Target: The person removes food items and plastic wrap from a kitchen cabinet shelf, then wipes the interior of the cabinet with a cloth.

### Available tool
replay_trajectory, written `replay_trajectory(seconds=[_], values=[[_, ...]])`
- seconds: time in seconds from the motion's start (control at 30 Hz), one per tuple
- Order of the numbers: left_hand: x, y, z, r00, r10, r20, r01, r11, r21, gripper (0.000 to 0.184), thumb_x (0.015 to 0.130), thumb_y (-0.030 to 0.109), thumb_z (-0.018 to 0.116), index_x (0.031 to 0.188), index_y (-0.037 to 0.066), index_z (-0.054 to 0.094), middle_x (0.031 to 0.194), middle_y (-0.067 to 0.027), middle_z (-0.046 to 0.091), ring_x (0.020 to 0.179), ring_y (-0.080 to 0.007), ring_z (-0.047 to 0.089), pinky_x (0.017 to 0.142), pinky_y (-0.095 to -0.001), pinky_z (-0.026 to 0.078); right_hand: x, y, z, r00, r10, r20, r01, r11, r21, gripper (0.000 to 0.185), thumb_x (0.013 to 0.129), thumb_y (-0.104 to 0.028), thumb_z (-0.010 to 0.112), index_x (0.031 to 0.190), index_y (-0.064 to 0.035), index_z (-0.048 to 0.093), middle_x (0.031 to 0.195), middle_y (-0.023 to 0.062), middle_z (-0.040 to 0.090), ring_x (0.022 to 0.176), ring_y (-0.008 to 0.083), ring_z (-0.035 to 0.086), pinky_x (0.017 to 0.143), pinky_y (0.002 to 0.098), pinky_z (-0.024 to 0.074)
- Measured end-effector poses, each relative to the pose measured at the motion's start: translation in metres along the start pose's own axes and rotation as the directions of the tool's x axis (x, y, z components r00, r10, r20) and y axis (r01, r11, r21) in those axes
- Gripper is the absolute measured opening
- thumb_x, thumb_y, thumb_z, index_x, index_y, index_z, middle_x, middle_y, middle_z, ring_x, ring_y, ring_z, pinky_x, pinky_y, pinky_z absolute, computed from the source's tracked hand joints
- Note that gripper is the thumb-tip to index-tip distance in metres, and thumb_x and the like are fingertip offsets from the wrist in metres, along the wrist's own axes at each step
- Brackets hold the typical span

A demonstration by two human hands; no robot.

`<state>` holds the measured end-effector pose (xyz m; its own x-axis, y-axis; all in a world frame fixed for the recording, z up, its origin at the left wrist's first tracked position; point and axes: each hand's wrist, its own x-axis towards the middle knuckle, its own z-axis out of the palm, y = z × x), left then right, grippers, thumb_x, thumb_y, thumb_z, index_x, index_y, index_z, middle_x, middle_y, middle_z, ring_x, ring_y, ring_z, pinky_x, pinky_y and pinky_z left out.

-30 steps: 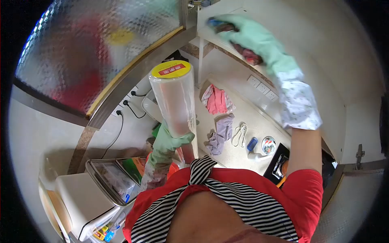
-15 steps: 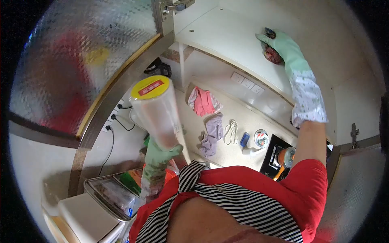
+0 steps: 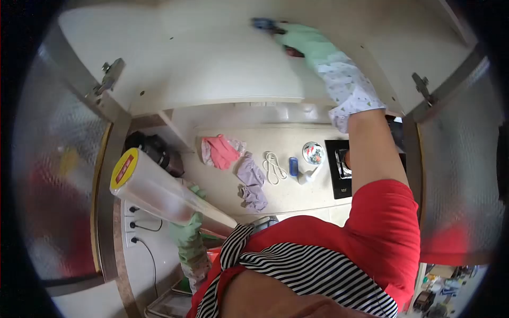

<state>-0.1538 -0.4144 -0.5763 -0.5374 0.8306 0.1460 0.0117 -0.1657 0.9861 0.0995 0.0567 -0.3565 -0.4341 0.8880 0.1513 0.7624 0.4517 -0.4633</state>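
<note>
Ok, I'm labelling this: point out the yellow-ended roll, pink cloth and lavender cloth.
Yellow-ended roll [image 3: 161,190], head view: wrapped side.
Pink cloth [image 3: 219,152], head view: pink middle.
Lavender cloth [image 3: 250,171], head view: upper part.

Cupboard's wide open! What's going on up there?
The person's gloved right hand is up inside the open cupboard, holding a dark bundle that's too blurry to name. The gloved left hand grips a long, tilted roll with a yellow end. Below, a pink cloth, a purple cloth and a white cord lie on the counter.
</note>
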Motion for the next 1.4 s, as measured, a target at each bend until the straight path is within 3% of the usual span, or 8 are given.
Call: replay_trajectory(seconds=[0.27,0.43,0.57,0.63,0.7,0.9,1.17,1.4], values=[[-0.006,0.002,0.004,0.976,-0.101,0.191,0.128,0.982,-0.136,0.079,0.076,0.017,0.083,0.144,-0.005,0.049,0.131,-0.0198,0.064,0.119,-0.0298,0.065,0.102,-0.0411,0.052,-0.104,0.052,-0.037,0.885,0.445,-0.139,-0.418,0.889,0.187,0.044,0.097,-0.026,0.059,0.141,-0.0216,0.060,0.077,0.0019,0.068,0.055,0.0122,0.060,0.054,0.0316,0.0504],[0.010,0.025,0.031,0.974,-0.091,0.207,0.121,0.983,-0.135,0.084,0.076,0.021,0.084,0.146,-0.004,0.045,0.132,-0.0198,0.063,0.118,-0.0302,0.066,0.100,-0.0410,0.054,-0.150,-0.034,-0.036,0.983,0.182,-0.007,-0.181,0.981,0.074,0.044,0.098,-0.029,0.061,0.141,-0.0202,0.060,0.080,0.0032,0.069,0.058,0.0137,0.065,0.051,0.0341,0.0521],[0.016,0.035,0.053,0.970,-0.007,0.243,0.029,0.996,-0.088,0.089,0.080,0.034,0.080,0.147,-0.007,0.039,0.130,-0.0225,0.061,0.114,-0.0341,0.067,0.096,-0.0450,0.057,-0.122,0.010,-0.053,0.999,-0.005,-0.050,0.043,0.588,0.808,0.055,0.094,-0.045,0.071,0.132,-0.0057,0.063,0.081,0.0079,0.069,0.064,0.0143,0.067,0.045,0.0330,0.0519],[0.014,0.038,0.055,0.969,0.004,0.246,0.019,0.996,-0.091,0.090,0.080,0.035,0.080,0.148,-0.006,0.038,0.130,-0.0224,0.061,0.113,-0.0342,0.067,0.096,-0.0449,0.057,-0.061,0.129,-0.093,0.862,-0.231,0.451,-0.274,0.537,0.798,0.056,0.092,-0.048,0.073,0.125,-0.0034,0.064,0.092,0.0116,0.070,0.070,0.0178,0.068,0.054,0.0339,0.0560],[0.012,0.040,0.060,0.969,0.004,0.249,0.019,0.996,-0.090,0.092,0.079,0.035,0.080,0.149,-0.006,0.037,0.130,-0.0223,0.061,0.113,-0.0344,0.067,0.095,-0.0448,0.057,-0.073,0.179,-0.091,0.987,0.163,0.011,-0.065,0.330,0.942,0.054,0.091,-0.050,0.073,0.117,-0.0033,0.066,0.094,0.0110,0.071,0.074,0.0202,0.068,0.062,0.0315,0.0573],[0.005,0.033,0.048,0.978,-0.038,0.207,0.078,0.979,-0.188,0.098,0.074,0.035,0.089,0.149,-0.004,0.040,0.132,-0.0217,0.061,0.117,-0.0334,0.066,0.098,-0.0444,0.055,-0.114,0.209,-0.136,0.813,0.549,-0.192,-0.354,0.729,0.586,0.060,0.091,-0.055,0.072,0.129,-0.0091,0.065,0.112,0.0124,0.071,0.088,0.0227,0.068,0.076,0.0341,0.0569],[0.009,0.015,0.037,0.987,0.001,0.162,0.026,0.986,-0.163,0.098,0.075,0.033,0.087,0.150,-0.005,0.037,0.132,-0.0239,0.061,0.115,-0.0349,0.067,0.097,-0.0450,0.056,-0.117,0.067,-0.015,0.927,-0.101,-0.361,0.000,0.963,-0.270,0.085,0.076,-0.054,0.077,0.149,-0.0161,0.055,0.144,0.0155,0.061,0.133,0.0358,0.057,0.110,0.0463,0.0434],[0.018,0.017,0.049,0.988,0.020,0.154,0.013,0.977,-0.211,0.093,0.077,0.033,0.085,0.148,-0.006,0.040,0.132,-0.0229,0.061,0.115,-0.0337,0.066,0.097,-0.0450,0.055,-0.127,0.011,-0.056,0.946,0.025,-0.323,0.007,0.995,0.096,0.043,0.086,-0.034,0.070,0.126,-0.0173,0.069,0.118,0.0149,0.073,0.102,0.0350,0.070,0.086,0.0451,0.0548]])
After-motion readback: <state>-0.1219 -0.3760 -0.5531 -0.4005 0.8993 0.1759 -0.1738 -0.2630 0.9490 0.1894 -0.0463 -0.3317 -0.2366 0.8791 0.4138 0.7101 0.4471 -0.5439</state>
